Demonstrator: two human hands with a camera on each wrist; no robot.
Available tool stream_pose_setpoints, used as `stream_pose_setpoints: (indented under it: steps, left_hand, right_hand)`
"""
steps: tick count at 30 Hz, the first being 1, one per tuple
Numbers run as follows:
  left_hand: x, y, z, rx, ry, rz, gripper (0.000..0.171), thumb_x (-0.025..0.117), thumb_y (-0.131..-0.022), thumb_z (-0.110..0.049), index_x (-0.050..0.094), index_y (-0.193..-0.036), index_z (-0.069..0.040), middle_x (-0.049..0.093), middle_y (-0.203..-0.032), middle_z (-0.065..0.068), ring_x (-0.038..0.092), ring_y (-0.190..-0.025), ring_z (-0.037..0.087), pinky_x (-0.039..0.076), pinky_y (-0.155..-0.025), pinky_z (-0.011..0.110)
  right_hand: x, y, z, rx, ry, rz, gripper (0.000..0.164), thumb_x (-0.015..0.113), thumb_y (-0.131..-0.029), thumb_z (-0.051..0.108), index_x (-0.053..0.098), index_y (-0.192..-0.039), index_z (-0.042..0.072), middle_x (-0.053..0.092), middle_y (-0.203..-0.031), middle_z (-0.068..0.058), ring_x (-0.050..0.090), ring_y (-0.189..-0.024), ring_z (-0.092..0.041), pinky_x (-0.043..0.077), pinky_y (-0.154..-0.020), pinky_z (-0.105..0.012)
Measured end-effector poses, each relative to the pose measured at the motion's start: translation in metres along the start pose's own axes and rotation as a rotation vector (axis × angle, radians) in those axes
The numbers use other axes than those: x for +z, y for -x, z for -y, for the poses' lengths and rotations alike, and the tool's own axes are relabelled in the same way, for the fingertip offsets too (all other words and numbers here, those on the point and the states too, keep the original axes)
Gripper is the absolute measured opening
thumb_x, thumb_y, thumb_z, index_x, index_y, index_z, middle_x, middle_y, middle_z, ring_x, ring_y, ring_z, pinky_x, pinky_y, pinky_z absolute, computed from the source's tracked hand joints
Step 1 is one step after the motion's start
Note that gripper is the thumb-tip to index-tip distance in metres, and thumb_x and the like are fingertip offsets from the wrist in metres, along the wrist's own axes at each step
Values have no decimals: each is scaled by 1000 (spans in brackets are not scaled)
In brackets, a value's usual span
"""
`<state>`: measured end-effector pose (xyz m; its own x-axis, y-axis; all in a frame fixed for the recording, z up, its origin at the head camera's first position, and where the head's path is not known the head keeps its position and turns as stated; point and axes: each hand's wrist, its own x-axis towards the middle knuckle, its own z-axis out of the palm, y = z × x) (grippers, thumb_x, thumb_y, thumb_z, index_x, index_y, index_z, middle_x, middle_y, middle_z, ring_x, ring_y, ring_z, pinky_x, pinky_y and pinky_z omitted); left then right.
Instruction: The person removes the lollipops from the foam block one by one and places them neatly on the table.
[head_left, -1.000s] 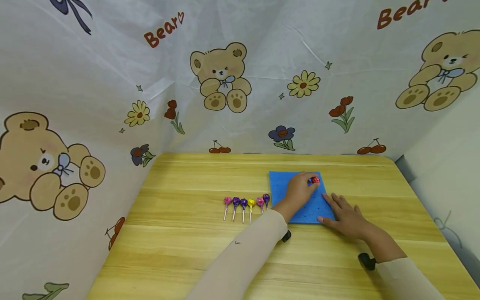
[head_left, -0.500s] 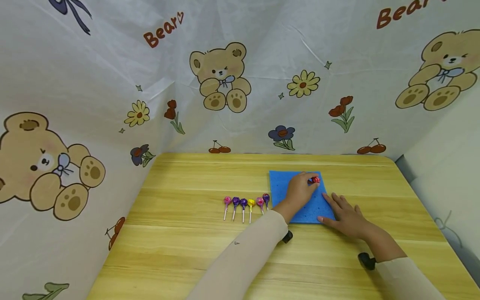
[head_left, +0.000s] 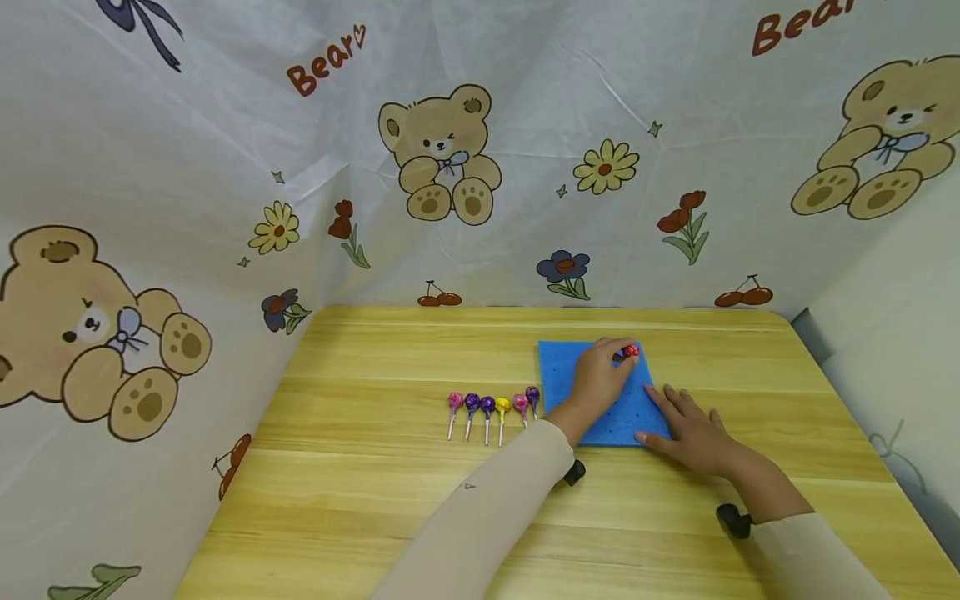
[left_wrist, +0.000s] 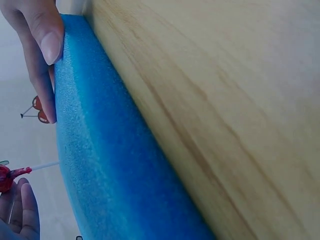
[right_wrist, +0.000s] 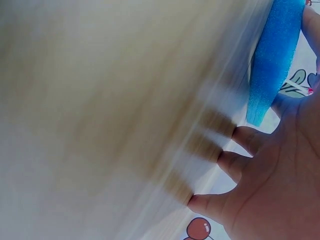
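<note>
My left hand [head_left: 597,377] pinches a red-wrapped lollipop [head_left: 632,351] above the far right corner of a blue foam board [head_left: 558,367]. In the left wrist view the lollipop's white stick [left_wrist: 46,165] points at the foam and its tip meets the upper face; whether it goes in, I cannot tell. My right hand [head_left: 697,437] lies spread at the board's right edge, its thumb touching the foam and other fingertips on the wooden table in the right wrist view. Small dark holes dot the board.
Left of the board lies a row of several lollipops: pink [head_left: 455,402], purple [head_left: 472,403], yellow [head_left: 502,406] and others, sticks toward me. My left sleeve [head_left: 480,508] partly covers this row's right end. A bear-print curtain [head_left: 510,250] hangs behind the wooden table [head_left: 360,517].
My left hand has shifted slightly toward the board's far edge with the red lollipop. My right hand stays in place.
</note>
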<state>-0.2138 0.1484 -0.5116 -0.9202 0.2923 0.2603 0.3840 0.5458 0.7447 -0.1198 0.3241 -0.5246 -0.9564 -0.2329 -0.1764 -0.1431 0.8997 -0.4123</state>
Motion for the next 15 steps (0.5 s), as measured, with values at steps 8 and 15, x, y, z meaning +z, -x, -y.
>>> stream_pose_setpoints:
  steps: [8,15]
  left_hand:
    - [-7,2,1,10,38,-14,34,67,-99,-31,68,-132,-25,70,-117,-9,66,-99,-1,50,-75,10]
    - [-15,2,5,-7,144,-45,31,68,-98,-27,71,-128,-20,70,-111,-5,67,-99,2,51,-77,11]
  right_hand:
    - [0,-1,0,-4,0,0,91,59,-95,59,20,-162,12,18,-162,-34,14,-146,-64,9,-101,-88]
    - [-1,0,0,-4,-2,1,91,59,-95,60,19,-163,13,19,-162,-34,14,-146,-63,9,-102,-87]
